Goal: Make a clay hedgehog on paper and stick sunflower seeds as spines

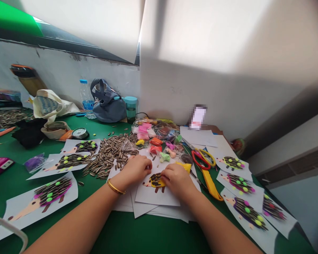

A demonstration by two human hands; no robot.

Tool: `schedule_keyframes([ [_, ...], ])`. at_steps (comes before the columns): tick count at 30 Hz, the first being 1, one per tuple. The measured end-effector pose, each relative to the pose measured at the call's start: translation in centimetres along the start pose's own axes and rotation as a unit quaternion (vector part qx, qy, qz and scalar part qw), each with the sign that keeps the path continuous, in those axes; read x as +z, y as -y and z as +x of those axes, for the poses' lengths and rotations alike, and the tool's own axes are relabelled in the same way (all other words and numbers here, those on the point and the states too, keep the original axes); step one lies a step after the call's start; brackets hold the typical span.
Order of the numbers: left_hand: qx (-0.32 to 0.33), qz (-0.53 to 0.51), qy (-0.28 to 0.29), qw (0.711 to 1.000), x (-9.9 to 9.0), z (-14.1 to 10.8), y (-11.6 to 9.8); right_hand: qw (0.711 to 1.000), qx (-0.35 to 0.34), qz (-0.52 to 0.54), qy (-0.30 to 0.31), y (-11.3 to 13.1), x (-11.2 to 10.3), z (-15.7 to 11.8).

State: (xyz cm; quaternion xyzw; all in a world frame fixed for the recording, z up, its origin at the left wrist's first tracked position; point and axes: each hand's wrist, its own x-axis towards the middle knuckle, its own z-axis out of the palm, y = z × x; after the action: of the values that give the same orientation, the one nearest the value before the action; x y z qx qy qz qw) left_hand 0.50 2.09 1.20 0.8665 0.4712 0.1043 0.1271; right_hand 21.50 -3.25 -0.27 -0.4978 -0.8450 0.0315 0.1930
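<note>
A white paper sheet [159,199] bears a small hedgehog figure [155,180], its yellow clay body partly covered with striped sunflower seeds, with brown legs below. My right hand [178,180] rests at the figure's right side, fingertips pinched together against the body; whatever they hold is hidden. Just up and left of the figure is my left hand [136,169], its fingers curled closed above the paper. What lies between those fingers cannot be made out. A large heap of sunflower seeds [108,153] spreads on the green table beside my left hand. More paper sheets lie underneath.
Bagged coloured clay [156,141] sits behind my hands. Red and yellow scissors [202,158] and a yellow utility knife [212,185] lie right. Seeded hedgehog pictures [54,192] flank both sides. A blue bag [108,102], bottle [87,100] and cup [131,107] stand by the wall.
</note>
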Motion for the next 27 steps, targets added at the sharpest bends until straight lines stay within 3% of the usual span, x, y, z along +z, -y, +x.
schedule_keyframes([
  [9, -0.002, 0.0, 0.012, 1.0, -0.2, 0.0, -0.2, 0.999, -0.006, -0.047, 0.016, 0.5, 0.3, 0.3],
  [22, 0.012, -0.027, -0.002, 1.0, 0.2, 0.5, 0.6, 0.998, -0.037, -0.03, -0.034, 0.1, 0.7, 0.1],
  [25, -0.025, -0.079, -0.033, 0.996, 0.0, 0.9, 1.7, 0.997, -0.049, -0.004, -0.053, -0.2, 0.2, -0.1],
  [27, -0.07, -0.104, -0.092, 0.988, -0.3, 1.2, 2.5, 0.997, -0.046, 0.013, -0.063, -0.3, -0.2, -0.3],
])
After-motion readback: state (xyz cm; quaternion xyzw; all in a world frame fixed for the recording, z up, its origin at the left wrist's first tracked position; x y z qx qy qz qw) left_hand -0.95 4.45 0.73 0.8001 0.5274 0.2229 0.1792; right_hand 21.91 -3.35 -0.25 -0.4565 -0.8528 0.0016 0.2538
